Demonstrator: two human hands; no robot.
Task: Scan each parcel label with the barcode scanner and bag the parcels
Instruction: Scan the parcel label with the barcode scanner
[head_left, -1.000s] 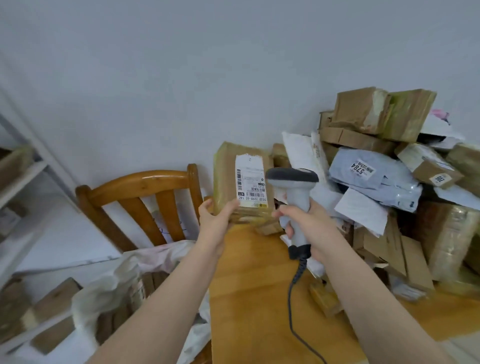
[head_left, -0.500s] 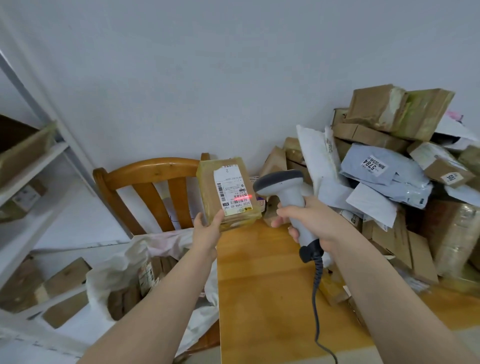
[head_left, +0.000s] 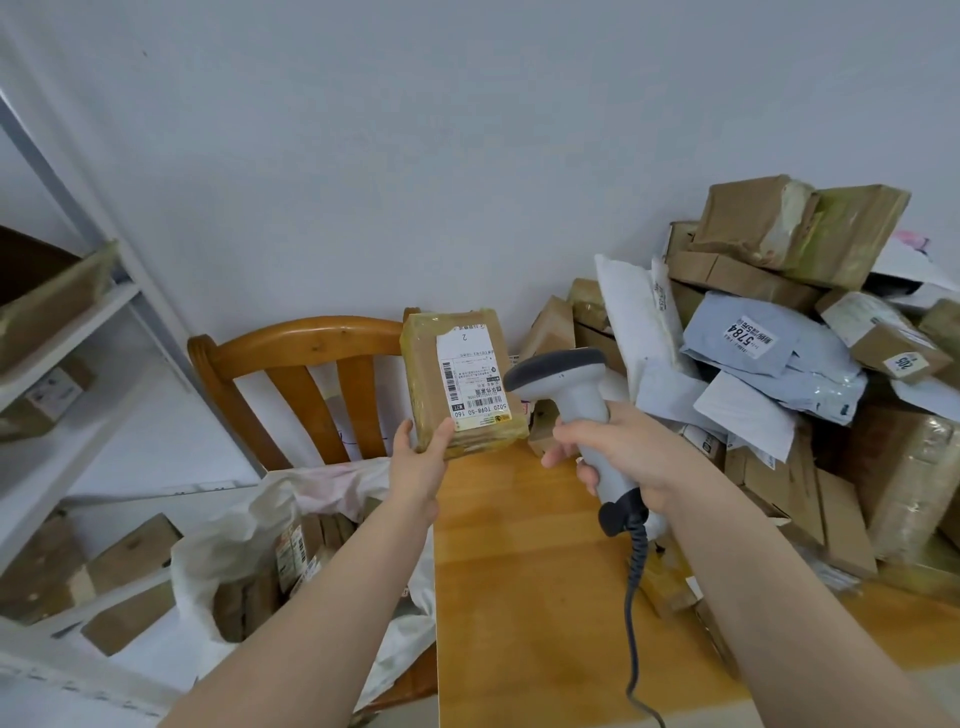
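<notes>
Head: parcel (head_left: 427, 379) held near table's (head_left: 519, 582) left edge.

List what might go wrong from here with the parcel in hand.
1. The left hand grips the parcel only at its lower corner, so it may slip on the way to the bag.
2. The white bag sags on the chair, so a dropped parcel may miss its mouth.
3. The scanner trails its cable beside the leaning parcel pile; a snag might topple boxes.
</notes>
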